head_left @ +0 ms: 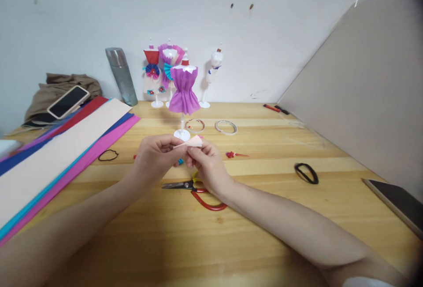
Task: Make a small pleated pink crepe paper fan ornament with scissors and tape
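Observation:
Between my two hands is a small folded piece of pale pink crepe paper (194,141). My left hand (157,154) pinches its left end, and my right hand (206,160) grips it from the right and below. Just behind them stands a white mini dress form (181,135) wearing a gathered purple paper dress (184,90). Under my right hand lie scissors (208,207) with red and yellow handles, blades pointing left. A bit of blue (180,161) shows below the hands, mostly hidden.
More dressed mini dress forms (157,104) stand against the wall. Tape rolls (226,127), a red ornament (230,155), black hair ties (306,173) and a dark tablet-like slab (396,203) lie on the table. Left are stacked crepe sheets (66,159), a phone (68,102) and a bottle (121,78).

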The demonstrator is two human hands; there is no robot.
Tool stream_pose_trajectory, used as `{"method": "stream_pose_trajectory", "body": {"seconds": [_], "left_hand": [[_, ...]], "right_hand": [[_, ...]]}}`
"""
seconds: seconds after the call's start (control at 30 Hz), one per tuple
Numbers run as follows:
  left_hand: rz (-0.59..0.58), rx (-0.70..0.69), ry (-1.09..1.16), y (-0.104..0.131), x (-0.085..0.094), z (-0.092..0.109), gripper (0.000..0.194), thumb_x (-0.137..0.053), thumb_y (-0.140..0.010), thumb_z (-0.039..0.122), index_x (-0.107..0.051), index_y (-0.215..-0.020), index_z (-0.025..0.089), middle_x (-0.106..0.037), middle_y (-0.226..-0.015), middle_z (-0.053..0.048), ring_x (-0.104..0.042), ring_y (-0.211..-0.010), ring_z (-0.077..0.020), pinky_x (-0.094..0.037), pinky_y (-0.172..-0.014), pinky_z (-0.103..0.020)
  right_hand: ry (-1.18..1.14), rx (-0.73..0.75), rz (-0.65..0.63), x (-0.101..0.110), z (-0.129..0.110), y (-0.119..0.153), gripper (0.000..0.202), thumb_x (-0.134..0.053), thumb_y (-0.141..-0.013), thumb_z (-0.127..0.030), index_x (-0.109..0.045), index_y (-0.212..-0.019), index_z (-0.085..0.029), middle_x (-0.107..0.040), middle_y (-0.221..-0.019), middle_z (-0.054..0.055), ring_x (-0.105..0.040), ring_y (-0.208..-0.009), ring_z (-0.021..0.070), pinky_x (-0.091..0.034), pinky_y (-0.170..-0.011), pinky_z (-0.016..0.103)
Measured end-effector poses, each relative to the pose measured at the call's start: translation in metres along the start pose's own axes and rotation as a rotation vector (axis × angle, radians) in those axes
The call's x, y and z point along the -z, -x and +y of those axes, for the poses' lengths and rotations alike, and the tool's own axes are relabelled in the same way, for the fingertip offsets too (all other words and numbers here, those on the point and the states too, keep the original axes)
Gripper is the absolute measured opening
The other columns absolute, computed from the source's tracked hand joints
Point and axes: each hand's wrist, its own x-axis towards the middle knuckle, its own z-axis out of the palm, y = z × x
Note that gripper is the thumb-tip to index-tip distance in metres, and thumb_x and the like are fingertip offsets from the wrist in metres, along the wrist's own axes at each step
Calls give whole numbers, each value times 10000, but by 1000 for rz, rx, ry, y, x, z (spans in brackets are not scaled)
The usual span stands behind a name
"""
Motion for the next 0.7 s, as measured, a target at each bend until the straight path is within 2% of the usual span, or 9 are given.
{"method": "stream_pose_trajectory", "body": {"seconds": [0.13, 0.3, 0.53, 0.7], "left_hand": [[-20, -38, -19, -1, 3, -3, 144, -669, -734, 279, -727, -674, 163, -685, -558, -19, -588, -516, -114, -479, -492, -194], [-101, -111, -85, -5, 11, -6, 157, -653, -771, 282, -718, -683, 168, -689, -589, -22, -567, -523, -113, -467, -517, -207], [-235, -397, -386, -14, 22, -14, 207, -586, -843, 232, -734, -705, 188, -700, -674, -25, -569, -592, -119, -407, -577, -226], [-345, -498, -602, -14, 25, -17, 252, -511, -877, 186, -712, -725, 184, -662, -655, -7, -536, -609, -112, -369, -601, -228]], "right_hand": [[-19, -9, -31, 3, 2, -3, 235, -723, -716, -386, -612, -678, -182, -545, -515, -34, -442, -481, 93, -348, -509, 243], [-74, -89, -193, 13, 1, -16, 334, -816, -627, -435, -609, -654, -175, -580, -520, -24, -485, -483, 92, -376, -509, 231], [-29, -224, -356, 29, -4, -31, 369, -858, -593, -432, -629, -657, -151, -614, -534, -22, -513, -472, 74, -371, -491, 198], [5, -284, -403, 36, -1, -35, 332, -854, -611, -399, -647, -659, -144, -611, -568, -32, -504, -499, 65, -355, -514, 198]]}}
